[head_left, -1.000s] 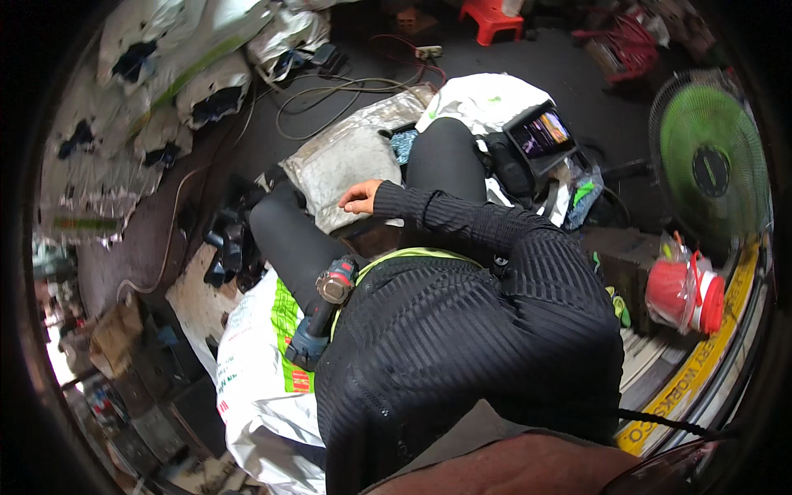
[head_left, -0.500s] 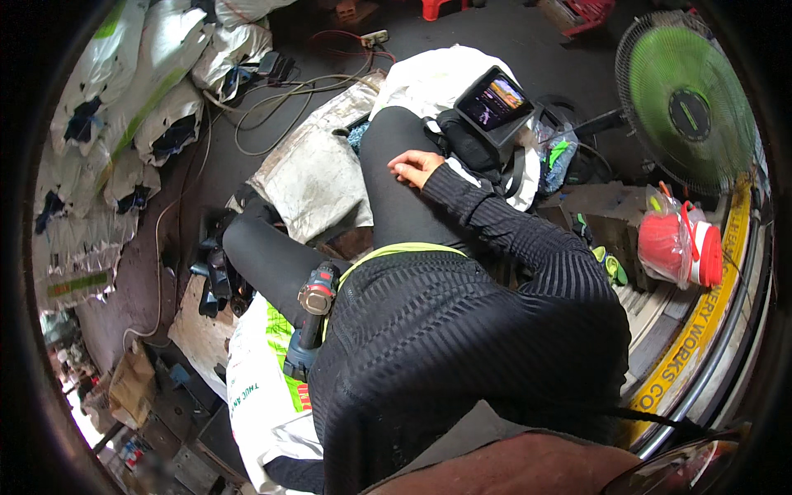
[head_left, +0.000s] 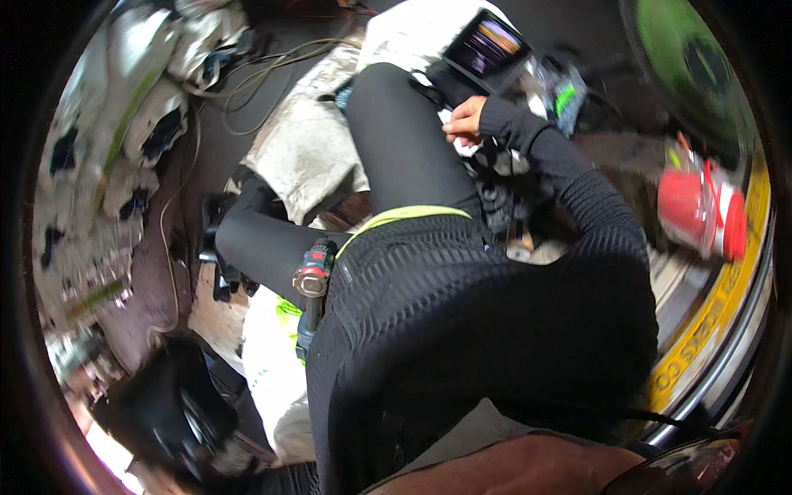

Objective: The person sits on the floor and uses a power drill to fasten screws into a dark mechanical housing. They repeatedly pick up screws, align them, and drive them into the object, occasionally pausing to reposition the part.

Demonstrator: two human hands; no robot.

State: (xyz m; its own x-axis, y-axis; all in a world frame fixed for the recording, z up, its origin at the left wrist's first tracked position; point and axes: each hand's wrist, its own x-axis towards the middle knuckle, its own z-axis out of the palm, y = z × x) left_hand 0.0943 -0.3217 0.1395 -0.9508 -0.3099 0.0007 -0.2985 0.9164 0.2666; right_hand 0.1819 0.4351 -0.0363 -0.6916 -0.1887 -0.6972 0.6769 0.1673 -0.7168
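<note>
My right hand (head_left: 464, 122) hovers beside my right thigh, its fingers curled in and nothing visible between them. Beyond it, a dark device with a lit screen (head_left: 488, 48) rests tilted by my knee. At the lower left edge my left hand (head_left: 157, 477) is mostly cut off and smeared by motion. It appears to grip a large black glossy object (head_left: 177, 400), whose kind I cannot make out. A cordless drill (head_left: 313, 276) with a red and dark body leans against my left hip.
White sacks (head_left: 124, 107) are stacked at the left. A green fan (head_left: 701, 62) stands at the far right, near a red roll in clear plastic (head_left: 701, 206). A hose (head_left: 256, 82) coils on the floor beyond a dirty white sheet (head_left: 309, 140) by my legs.
The black glossy object and part of my left hand have come into view at the lower left. My right hand has moved rightward, off my thigh. The whole view has shifted.
</note>
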